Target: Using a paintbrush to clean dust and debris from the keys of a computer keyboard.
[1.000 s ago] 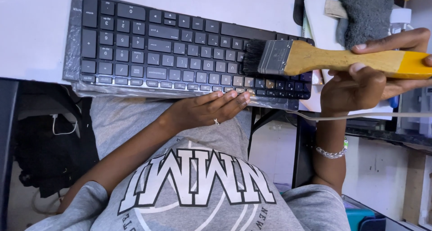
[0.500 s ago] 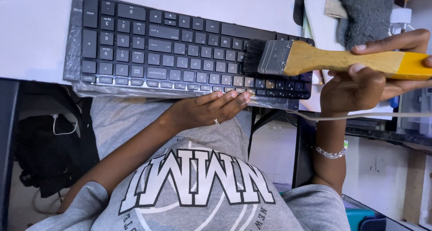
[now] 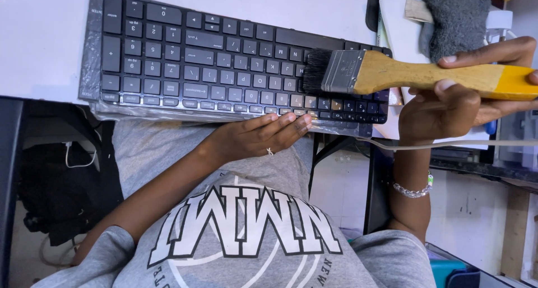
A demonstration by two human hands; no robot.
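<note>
A black keyboard (image 3: 213,69) in a clear plastic wrap lies on a white desk (image 3: 39,47), turned with its number pad to the left and its near edge overhanging the desk. My left hand (image 3: 263,134) grips that near edge, fingers stretched along the bottom row of keys. My right hand (image 3: 465,97) holds a flat paintbrush (image 3: 414,75) by its wooden handle with a yellow end. The dark bristles touch the keys at the keyboard's right part. I wear a bracelet on the right wrist and a ring on the left hand.
A grey cloth (image 3: 454,19) lies on white papers at the top right. A pale cable (image 3: 448,145) runs under my right hand. A black bag (image 3: 61,181) sits below the desk at left. A teal box (image 3: 445,268) is at the bottom right.
</note>
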